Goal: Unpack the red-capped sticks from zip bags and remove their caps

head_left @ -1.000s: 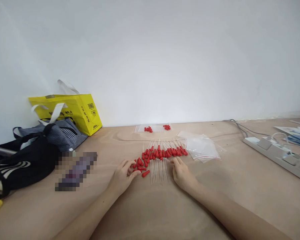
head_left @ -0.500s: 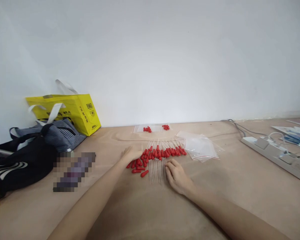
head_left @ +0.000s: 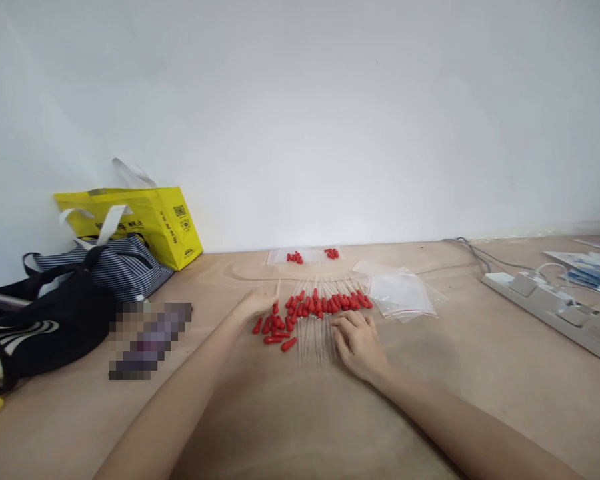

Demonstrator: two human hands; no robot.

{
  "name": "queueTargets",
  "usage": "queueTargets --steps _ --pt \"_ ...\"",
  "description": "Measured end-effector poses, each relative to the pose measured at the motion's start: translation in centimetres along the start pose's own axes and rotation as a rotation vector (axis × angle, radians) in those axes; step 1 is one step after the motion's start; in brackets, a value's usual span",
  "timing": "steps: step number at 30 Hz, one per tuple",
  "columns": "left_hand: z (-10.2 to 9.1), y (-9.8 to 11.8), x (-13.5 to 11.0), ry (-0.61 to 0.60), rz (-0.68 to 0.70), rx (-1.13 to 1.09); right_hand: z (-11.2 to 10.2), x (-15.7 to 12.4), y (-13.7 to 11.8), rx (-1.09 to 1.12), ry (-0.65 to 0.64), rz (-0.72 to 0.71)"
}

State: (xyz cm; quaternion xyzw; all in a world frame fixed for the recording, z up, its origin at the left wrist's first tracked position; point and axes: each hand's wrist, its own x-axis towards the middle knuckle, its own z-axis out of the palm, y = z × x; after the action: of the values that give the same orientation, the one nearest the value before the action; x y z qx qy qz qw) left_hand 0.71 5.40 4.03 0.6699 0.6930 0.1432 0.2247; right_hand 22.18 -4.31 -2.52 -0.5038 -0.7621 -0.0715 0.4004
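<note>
A heap of clear droppers with red rubber bulbs (head_left: 325, 305) lies on the wooden table (head_left: 290, 413) in front of me. Several loose red bulbs (head_left: 275, 331) lie at its left end. My left hand (head_left: 254, 305) is at the heap's left end, its fingers pinched on one clear dropper tube (head_left: 278, 291) that stands up from them. My right hand (head_left: 356, 341) rests on the table at the near right of the heap, fingers curled down over the tube tips.
Clear zip bags (head_left: 403, 293) lie right of the heap; filled bags with red bulbs (head_left: 310, 255) sit by the wall. A yellow bag (head_left: 145, 220), a striped bag (head_left: 113, 267) and a black bag (head_left: 45, 327) stand left. A power strip (head_left: 555, 310) lies at right.
My left hand has moved from the near loose bulbs to the heap's far left end and taken up a tube. My right hand shifted slightly nearer and left.
</note>
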Motion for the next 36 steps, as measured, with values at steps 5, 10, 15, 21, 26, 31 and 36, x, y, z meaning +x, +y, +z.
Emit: queueTargets --steps 5,10,15,21,26,31,36 --pt "-0.9 0.0 -3.7 0.025 0.153 0.089 0.0 0.2 -0.2 -0.035 0.117 -0.150" --pt "2.2 0.8 -7.7 0.241 0.656 0.327 0.0 0.3 -0.5 -0.185 0.141 -0.405" --pt "4.8 0.8 -9.4 0.364 0.903 0.431 0.3 0.3 -0.4 -0.172 0.103 -0.525" --pt "5.0 -0.6 -9.3 0.451 1.058 0.229 0.6 0.1 -0.2 -0.124 0.076 -0.555" --pt "5.9 -1.6 -8.7 0.566 1.136 0.110 0.8 -0.1 -0.3 -0.119 0.057 -0.560" --pt "6.2 -1.8 -8.7 0.582 1.155 0.130 0.7 -0.3 -0.3 -0.111 0.049 -0.575" --pt "6.1 -1.9 -8.8 0.584 1.178 0.162 0.6 -0.3 -0.3 -0.108 0.064 -0.584"
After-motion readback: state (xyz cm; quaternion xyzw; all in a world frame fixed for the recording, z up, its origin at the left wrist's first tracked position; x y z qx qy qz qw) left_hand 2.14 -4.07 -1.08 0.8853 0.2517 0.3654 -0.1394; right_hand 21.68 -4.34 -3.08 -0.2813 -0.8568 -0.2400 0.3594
